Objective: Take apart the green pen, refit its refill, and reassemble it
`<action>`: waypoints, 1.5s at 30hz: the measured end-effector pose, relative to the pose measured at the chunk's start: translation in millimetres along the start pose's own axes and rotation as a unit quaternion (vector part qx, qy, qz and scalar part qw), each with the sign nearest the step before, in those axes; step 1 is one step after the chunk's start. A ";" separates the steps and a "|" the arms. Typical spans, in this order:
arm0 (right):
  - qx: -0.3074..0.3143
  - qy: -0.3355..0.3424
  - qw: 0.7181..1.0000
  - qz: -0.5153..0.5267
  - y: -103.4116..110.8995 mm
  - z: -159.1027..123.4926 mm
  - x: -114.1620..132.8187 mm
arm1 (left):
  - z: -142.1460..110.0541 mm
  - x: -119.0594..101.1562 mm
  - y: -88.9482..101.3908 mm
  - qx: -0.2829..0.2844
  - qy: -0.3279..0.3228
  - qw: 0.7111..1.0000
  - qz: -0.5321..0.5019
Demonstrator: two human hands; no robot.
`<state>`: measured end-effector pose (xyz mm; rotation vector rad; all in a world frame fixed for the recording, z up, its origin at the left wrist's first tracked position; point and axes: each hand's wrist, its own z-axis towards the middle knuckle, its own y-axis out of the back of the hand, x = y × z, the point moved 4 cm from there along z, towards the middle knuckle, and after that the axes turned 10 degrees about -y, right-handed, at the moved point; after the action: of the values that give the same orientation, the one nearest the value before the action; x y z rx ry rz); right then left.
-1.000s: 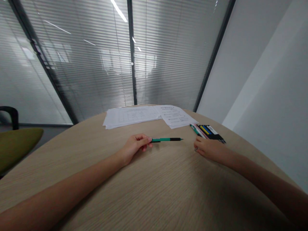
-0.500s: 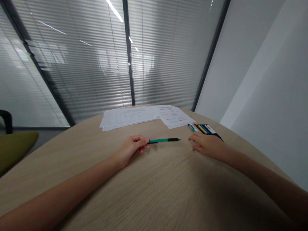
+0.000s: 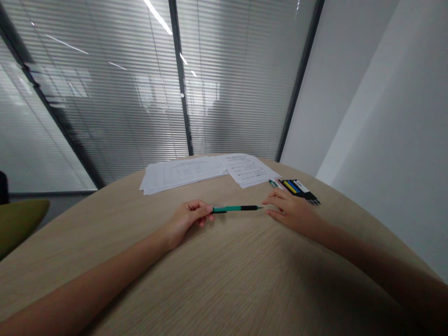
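Note:
A green mechanical pencil point(image 3: 233, 208) with a black grip is pinched at its clip end by my left hand point(image 3: 191, 219). It lies level, its fine metal tip pointing right, just above the table. My right hand point(image 3: 292, 210) is open, fingers apart, close to that tip; I cannot tell whether a finger touches it. Behind my right hand several pens point(image 3: 296, 186) lie side by side, with black, yellow, blue and white barrels, partly hidden by the hand.
The round wooden table point(image 3: 217, 280) carries overlapping printed sheets point(image 3: 189, 171) at its far side, with another printed page point(image 3: 248, 169) on their right. A green chair point(image 3: 23, 219) stands at the left. Blinds behind glass and a white wall point(image 3: 392, 140) surround the table.
My right hand has moved left, nearer the pencil's tip, uncovering more of the pens. My left hand keeps its hold on the pencil. The view has shifted slightly.

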<state>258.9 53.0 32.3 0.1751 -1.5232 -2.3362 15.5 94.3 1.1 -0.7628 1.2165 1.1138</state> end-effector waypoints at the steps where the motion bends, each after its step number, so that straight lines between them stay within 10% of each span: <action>1: 0.001 -0.001 1.000 0.005 -1.1 -0.3 0.8 | -0.1 -0.3 -0.2 0.001 0.000 1.000 -0.002; 45: -0.016 0.006 0.999 0.040 11.4 12.3 -29.2 | 0.7 0.0 2.2 -0.029 0.010 0.998 -0.054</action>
<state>285.1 69.8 45.2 0.1188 -1.4588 -2.2909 13.7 95.7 1.6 -0.8759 1.1507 1.0583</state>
